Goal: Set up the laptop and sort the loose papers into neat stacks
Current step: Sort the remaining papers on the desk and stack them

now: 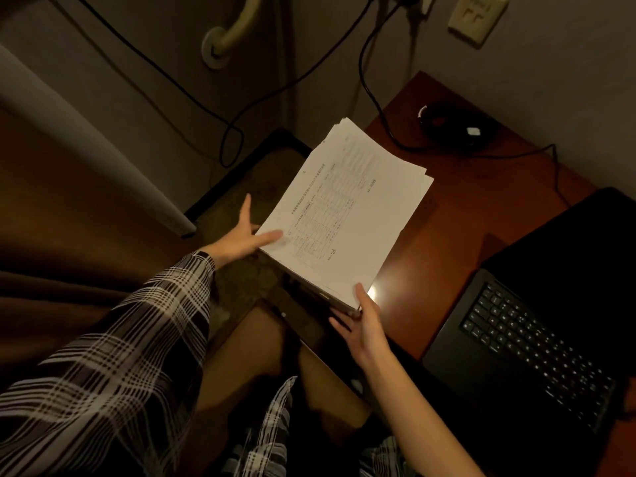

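A thick stack of white printed papers lies at the left edge of the reddish wooden desk, partly overhanging it. My left hand presses flat against the stack's left side, fingers spread, thumb on the top sheet. At the near corner of the stack, my right hand grips with the thumb on top and fingers underneath. An open black laptop sits on the desk to the right, its keyboard faintly lit and its screen dark.
A black power adapter with cables lies at the desk's back. Cables hang down the wall from sockets above. A dark side table stands left of the desk. My knees are below the stack.
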